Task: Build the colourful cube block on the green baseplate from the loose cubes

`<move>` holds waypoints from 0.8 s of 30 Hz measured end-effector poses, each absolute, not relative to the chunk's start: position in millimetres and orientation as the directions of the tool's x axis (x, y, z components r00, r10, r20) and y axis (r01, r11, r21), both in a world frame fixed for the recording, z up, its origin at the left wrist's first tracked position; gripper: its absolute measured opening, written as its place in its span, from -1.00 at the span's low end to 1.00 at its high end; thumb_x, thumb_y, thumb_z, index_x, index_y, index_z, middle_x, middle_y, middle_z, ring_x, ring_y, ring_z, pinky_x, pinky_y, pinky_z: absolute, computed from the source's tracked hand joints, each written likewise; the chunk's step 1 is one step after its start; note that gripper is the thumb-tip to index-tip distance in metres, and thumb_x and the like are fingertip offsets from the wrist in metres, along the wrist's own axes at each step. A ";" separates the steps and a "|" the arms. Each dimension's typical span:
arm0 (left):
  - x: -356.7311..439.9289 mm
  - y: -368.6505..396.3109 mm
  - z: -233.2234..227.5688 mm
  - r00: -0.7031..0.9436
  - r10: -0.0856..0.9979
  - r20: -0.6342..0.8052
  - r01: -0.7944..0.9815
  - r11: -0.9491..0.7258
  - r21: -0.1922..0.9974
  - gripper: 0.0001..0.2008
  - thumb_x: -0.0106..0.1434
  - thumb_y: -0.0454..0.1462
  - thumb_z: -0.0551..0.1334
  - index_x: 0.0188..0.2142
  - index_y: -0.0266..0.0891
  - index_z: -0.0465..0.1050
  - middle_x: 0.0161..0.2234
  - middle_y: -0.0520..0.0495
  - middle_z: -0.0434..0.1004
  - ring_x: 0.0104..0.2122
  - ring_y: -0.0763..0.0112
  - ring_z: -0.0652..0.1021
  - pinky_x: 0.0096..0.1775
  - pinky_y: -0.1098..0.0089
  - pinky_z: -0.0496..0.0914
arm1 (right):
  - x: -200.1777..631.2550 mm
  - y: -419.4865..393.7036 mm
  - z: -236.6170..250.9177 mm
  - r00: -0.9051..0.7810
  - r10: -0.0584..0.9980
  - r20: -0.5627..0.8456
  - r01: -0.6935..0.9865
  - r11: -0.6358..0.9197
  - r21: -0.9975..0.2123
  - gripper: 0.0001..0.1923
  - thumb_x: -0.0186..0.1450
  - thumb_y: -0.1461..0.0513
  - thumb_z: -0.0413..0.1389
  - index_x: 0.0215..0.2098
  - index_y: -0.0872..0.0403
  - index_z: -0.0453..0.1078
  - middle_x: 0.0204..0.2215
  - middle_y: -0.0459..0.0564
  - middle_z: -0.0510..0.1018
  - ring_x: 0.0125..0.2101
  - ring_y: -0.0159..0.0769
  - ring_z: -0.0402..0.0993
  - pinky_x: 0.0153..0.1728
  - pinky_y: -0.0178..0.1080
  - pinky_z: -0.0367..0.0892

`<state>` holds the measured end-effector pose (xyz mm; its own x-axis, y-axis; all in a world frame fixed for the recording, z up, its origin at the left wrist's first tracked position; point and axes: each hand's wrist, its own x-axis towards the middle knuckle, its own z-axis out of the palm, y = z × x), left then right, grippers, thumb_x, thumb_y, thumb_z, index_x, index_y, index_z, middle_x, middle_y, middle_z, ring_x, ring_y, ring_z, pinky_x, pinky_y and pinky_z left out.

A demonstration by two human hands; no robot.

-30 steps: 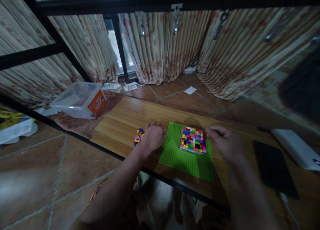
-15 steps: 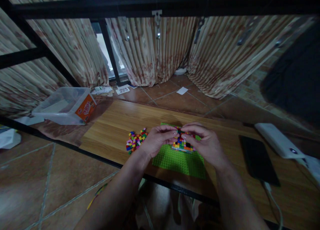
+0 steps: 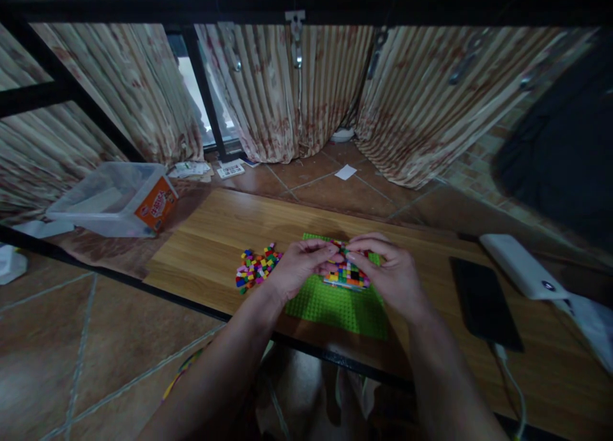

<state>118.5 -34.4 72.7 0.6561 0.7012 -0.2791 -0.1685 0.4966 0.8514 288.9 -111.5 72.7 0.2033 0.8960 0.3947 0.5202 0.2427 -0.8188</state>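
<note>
A green studded baseplate [image 3: 335, 313] lies on the wooden table, and on it stands a multicoloured block of small toy bricks [image 3: 348, 277]. My left hand [image 3: 302, 267] is over the block's left side, thumb and fingers pinched together. From the right, my right hand [image 3: 390, 270] reaches over the block, its thumb and forefinger also closed in a pinch. The two sets of fingertips nearly meet above the block. Whatever sits between them is too small and too hidden to make out. Left of my left hand lies a loose pile of coloured toy bricks [image 3: 256, 269].
On the table's right are a black phone [image 3: 483, 304] with a cable and a white power bank [image 3: 522, 265]. A clear plastic bin [image 3: 110, 201] with an orange label stands beyond the table's left end. Curtains [image 3: 297, 103] hang behind a dark bar.
The view has shifted slightly, so the scene sits a little further left. Both hands stay pinched over the brick block, with only small finger movement.
</note>
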 end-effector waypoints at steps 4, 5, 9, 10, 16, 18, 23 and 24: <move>110.8 -23.8 74.0 0.527 0.807 -0.266 -0.219 0.431 0.875 -0.77 0.02 -0.22 0.43 -0.37 -0.32 0.56 -0.41 -0.05 0.61 -0.50 0.57 0.51 -0.38 0.51 0.34 | 306.8 -115.2 64.9 0.295 0.903 0.313 0.544 0.110 -0.832 -0.89 0.15 0.13 0.27 -0.36 -0.05 0.58 -0.21 -0.03 0.53 -0.13 -0.20 0.46 0.00 -0.09 0.29; 108.8 -21.2 74.2 0.494 0.827 -0.267 -0.228 0.420 0.879 -0.78 0.01 -0.22 0.43 -0.38 -0.31 0.55 -0.42 -0.03 0.61 -0.50 0.58 0.50 -0.38 0.51 0.33 | 310.1 -116.6 63.2 0.291 0.916 0.278 0.549 0.079 -0.832 -0.88 0.14 0.11 0.28 -0.36 -0.06 0.59 -0.19 -0.02 0.53 -0.11 -0.19 0.45 0.02 -0.06 0.26; 104.1 -15.1 74.9 0.427 0.861 -0.276 -0.236 0.401 0.885 -0.78 -0.02 -0.22 0.44 -0.40 -0.30 0.54 -0.45 -0.01 0.58 -0.51 0.59 0.48 -0.37 0.51 0.33 | 315.2 -121.0 58.4 0.260 0.945 0.200 0.586 0.010 -0.810 -0.86 0.13 0.07 0.27 -0.39 -0.08 0.60 -0.13 0.00 0.50 -0.07 -0.16 0.42 0.07 -0.01 0.21; 103.8 -14.7 74.9 0.426 0.862 -0.276 -0.237 0.401 0.885 -0.77 -0.02 -0.22 0.44 -0.39 -0.30 0.54 -0.45 -0.01 0.58 -0.51 0.59 0.48 -0.37 0.51 0.33 | 315.1 -121.4 57.7 0.269 0.943 0.196 0.597 -0.004 -0.802 -0.86 0.13 0.07 0.26 -0.40 -0.08 0.60 -0.12 0.01 0.49 -0.06 -0.14 0.41 0.07 0.00 0.20; 104.7 -15.6 73.4 0.437 0.863 -0.255 -0.254 0.390 0.885 -0.75 -0.03 -0.21 0.45 -0.39 -0.31 0.54 -0.44 -0.02 0.58 -0.50 0.59 0.48 -0.37 0.52 0.33 | 313.8 -120.7 57.4 0.303 0.937 0.173 0.619 -0.055 -0.784 -0.86 0.11 0.07 0.26 -0.42 -0.07 0.60 -0.08 0.04 0.47 -0.01 -0.09 0.39 0.08 0.03 0.16; 104.8 -15.4 73.0 0.439 0.862 -0.255 -0.253 0.391 0.885 -0.76 -0.03 -0.21 0.45 -0.40 -0.31 0.54 -0.45 -0.02 0.58 -0.50 0.59 0.47 -0.37 0.52 0.32 | 313.6 -120.9 57.9 0.298 0.939 0.169 0.618 -0.055 -0.785 -0.86 0.11 0.08 0.26 -0.41 -0.07 0.60 -0.07 0.04 0.47 0.00 -0.09 0.38 0.09 0.03 0.15; 104.9 -14.9 73.1 0.428 0.866 -0.260 -0.252 0.390 0.885 -0.77 -0.02 -0.22 0.44 -0.40 -0.30 0.54 -0.44 -0.02 0.58 -0.50 0.59 0.47 -0.36 0.50 0.32 | 313.2 -122.0 57.9 0.293 0.939 0.178 0.621 -0.046 -0.782 -0.86 0.10 0.08 0.26 -0.43 -0.07 0.59 -0.08 0.03 0.48 0.00 -0.10 0.38 0.10 0.02 0.15; 105.0 -14.9 73.1 0.424 0.867 -0.260 -0.252 0.389 0.886 -0.77 -0.02 -0.21 0.44 -0.40 -0.30 0.54 -0.44 -0.02 0.58 -0.49 0.58 0.48 -0.35 0.50 0.32 | 313.2 -121.8 57.9 0.306 0.935 0.177 0.616 -0.053 -0.786 -0.86 0.08 0.08 0.26 -0.44 -0.07 0.59 -0.09 0.03 0.48 -0.01 -0.09 0.39 0.09 0.03 0.16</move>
<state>105.0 -14.9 73.1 0.4245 0.8672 -0.2604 -0.2519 0.3893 0.8860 313.2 -121.8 57.9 0.3061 0.9354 0.1773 0.6160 -0.0526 -0.7860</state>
